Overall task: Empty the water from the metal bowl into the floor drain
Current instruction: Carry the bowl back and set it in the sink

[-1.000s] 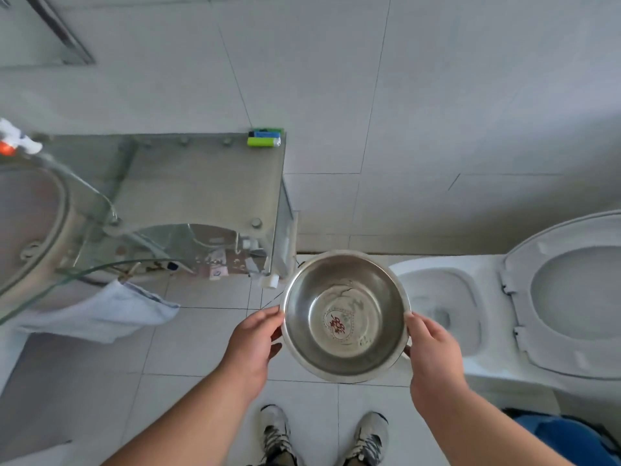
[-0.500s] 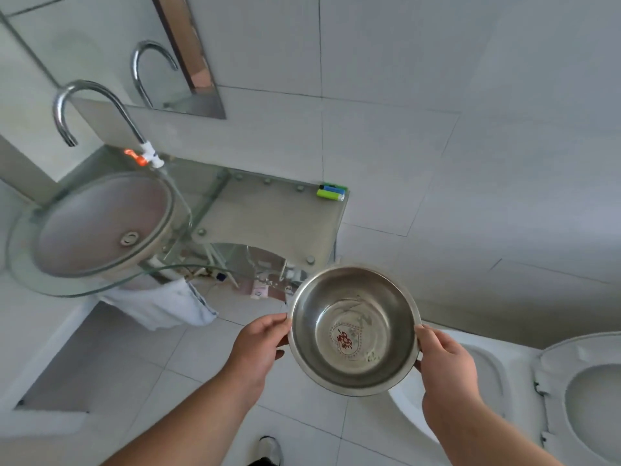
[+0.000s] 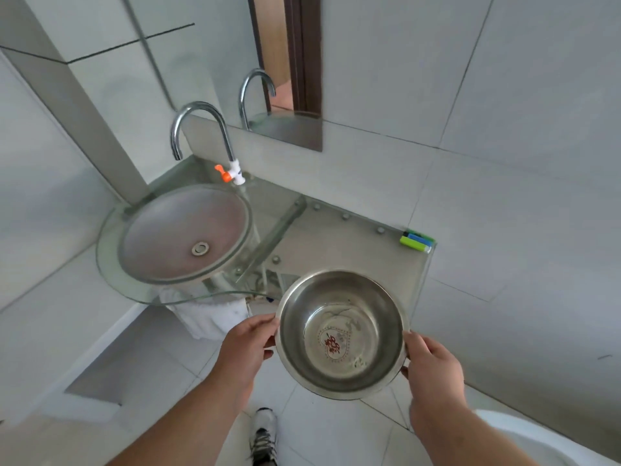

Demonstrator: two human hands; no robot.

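Note:
A round metal bowl with a red emblem on its bottom is held roughly level in front of me, above the tiled floor. My left hand grips its left rim and my right hand grips its right rim. The inside looks shiny and nearly dry; I cannot tell whether any water lies in it. No floor drain shows in view.
A round glass basin with a chrome tap sits at the left on a glass counter. Green and blue lighters lie at the counter's far corner. A white towel hangs below. The toilet rim shows bottom right, my shoe below.
My view has swung left and upward: the toilet slid out to the bottom right, and the basin, tap and mirror came into view. Both hands keep holding the bowl.

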